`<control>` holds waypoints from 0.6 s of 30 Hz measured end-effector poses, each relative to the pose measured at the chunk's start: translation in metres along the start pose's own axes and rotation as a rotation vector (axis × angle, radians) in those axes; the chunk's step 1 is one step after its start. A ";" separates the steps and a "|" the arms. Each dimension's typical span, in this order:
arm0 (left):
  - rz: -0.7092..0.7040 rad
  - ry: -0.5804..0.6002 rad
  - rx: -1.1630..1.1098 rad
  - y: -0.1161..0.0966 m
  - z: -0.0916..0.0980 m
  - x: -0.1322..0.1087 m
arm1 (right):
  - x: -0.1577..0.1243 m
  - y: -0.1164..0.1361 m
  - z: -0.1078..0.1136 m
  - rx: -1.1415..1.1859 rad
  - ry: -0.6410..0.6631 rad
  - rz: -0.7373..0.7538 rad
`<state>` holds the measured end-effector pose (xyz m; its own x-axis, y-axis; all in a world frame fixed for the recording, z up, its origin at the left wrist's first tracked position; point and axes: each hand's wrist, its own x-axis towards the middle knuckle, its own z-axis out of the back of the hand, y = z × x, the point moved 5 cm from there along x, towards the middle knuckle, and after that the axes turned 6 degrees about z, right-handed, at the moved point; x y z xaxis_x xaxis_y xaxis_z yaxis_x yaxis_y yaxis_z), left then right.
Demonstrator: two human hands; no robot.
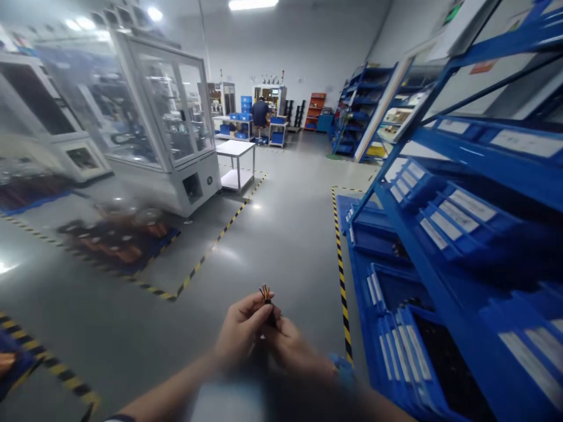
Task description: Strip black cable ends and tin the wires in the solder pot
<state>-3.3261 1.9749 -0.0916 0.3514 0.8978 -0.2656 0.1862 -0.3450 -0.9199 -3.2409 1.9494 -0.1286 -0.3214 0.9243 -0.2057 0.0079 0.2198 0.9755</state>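
Observation:
Both hands meet low in the middle of the head view, holding a small bundle of wires. Red, yellow and dark wire ends fan out above a black cable or sleeve. My left hand pinches the bundle near its top between thumb and fingers. Just below and to the right, my right hand is closed around the black part. The lower end of the bundle is hidden by my fingers.
Blue shelving with labelled bins stands on the right. A glass-sided machine and a white table are at left. Copper-coloured parts lie on a floor pallet. Striped tape edges the grey floor. A person sits far back.

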 end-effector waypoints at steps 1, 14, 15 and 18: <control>0.019 0.011 -0.007 -0.003 -0.005 0.036 | 0.022 0.008 0.026 -0.050 -0.027 0.013; 0.050 0.146 0.107 -0.076 -0.140 0.427 | 0.223 0.093 0.356 -0.324 -0.377 0.098; 0.079 0.164 0.066 -0.076 -0.152 0.455 | 0.239 0.094 0.382 -0.289 -0.332 0.090; 0.220 0.274 -0.159 -0.080 -0.191 0.536 | 0.291 0.099 0.459 -0.082 -0.109 0.067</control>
<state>-2.9775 2.4312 -0.1050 0.6270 0.6983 -0.3453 0.2111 -0.5790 -0.7875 -2.8993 2.3831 -0.1273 -0.2182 0.9654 -0.1428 -0.0533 0.1344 0.9895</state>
